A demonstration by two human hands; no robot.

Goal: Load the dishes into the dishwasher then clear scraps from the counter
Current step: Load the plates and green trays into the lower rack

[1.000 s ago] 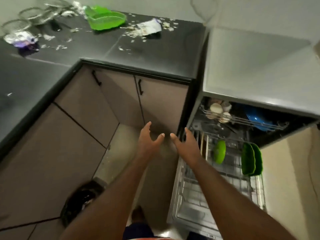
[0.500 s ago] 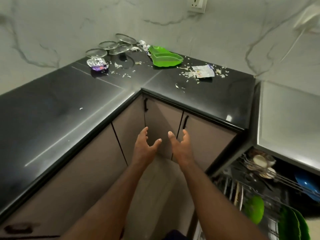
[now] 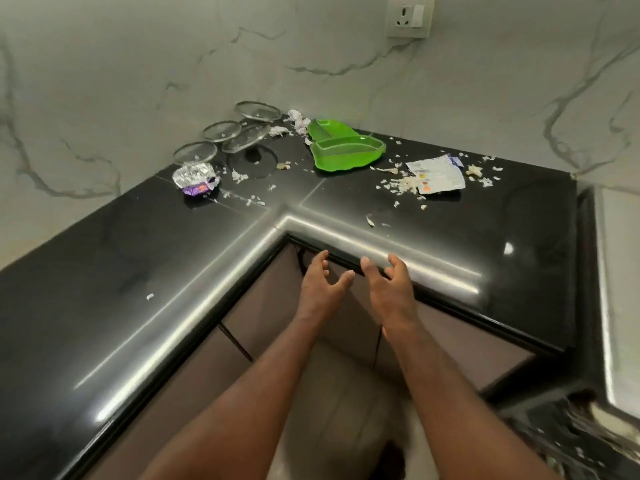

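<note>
Both hands are hovering empty in front of the inner corner of the black counter (image 3: 138, 258). The left hand (image 3: 320, 289) and the right hand (image 3: 393, 291) are facing each other with fingers loosely spread and relaxed, gripping nothing and touching nothing. The loading step is judged to be in hand, because dishes are sitting on the counter well apart from both hands. The green dish (image 3: 349, 152) is lying in the far corner, with a second green piece apparently tucked behind it. The round glass lids (image 3: 221, 130) are lying clustered just to its left, near the wall. Scraps (image 3: 401, 184) are lying scattered around a printed paper wrapper (image 3: 437, 174), and a crumpled foil wrapper (image 3: 194, 177) is lying beside the lids. The dishwasher (image 3: 571, 441) is showing only as a blurred rack at the lower right. The next move is calling for a long forward reach over the counter to the far corner. The green dish is likely the easiest pick, with fingers hooking over its raised rim. The glass lids are lying flat and overlapping, so an edge lift is advisable, one piece at a time. Scrap clearing is judged not yet begun.
</note>
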